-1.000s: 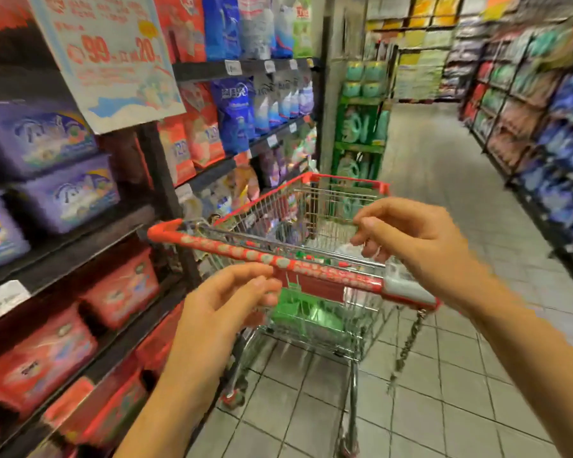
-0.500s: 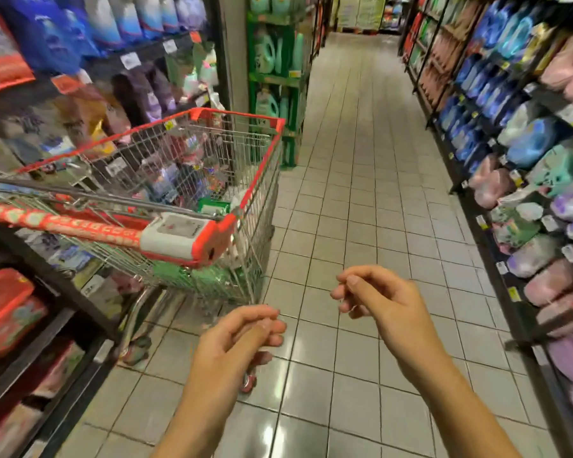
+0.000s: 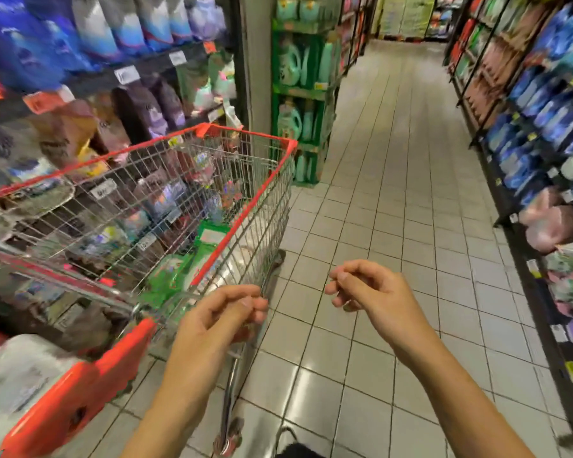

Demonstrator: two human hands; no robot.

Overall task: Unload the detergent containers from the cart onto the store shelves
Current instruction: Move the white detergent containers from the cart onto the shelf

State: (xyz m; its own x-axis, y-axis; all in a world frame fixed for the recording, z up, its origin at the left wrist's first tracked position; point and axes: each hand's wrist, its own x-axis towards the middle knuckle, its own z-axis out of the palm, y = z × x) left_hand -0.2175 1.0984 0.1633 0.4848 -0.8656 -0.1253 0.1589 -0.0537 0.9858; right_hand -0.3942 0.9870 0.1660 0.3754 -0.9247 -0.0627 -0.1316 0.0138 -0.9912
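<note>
A wire shopping cart (image 3: 252,206) with red rim and red handle (image 3: 80,391) stands at the left, alongside the left shelves. Green detergent packs (image 3: 176,272) lie in its basket near the right wall. My left hand (image 3: 222,315) hovers at the cart's near right corner, fingers curled against the thumb, holding nothing. My right hand (image 3: 371,292) hangs over the tiled floor to the right of the cart, also loosely curled and empty. Neither hand is on the handle.
Left shelves (image 3: 129,71) hold blue, purple and brown refill pouches. A green rack (image 3: 298,90) of pale green bottles stands beyond the cart. Right-hand shelves (image 3: 543,127) carry blue and pink packs. The tiled aisle (image 3: 394,193) runs ahead between them.
Both hands have come off the cart handle. The view has swung right and closer, so the cart now sits at my left with the hands beside its right rear corner.
</note>
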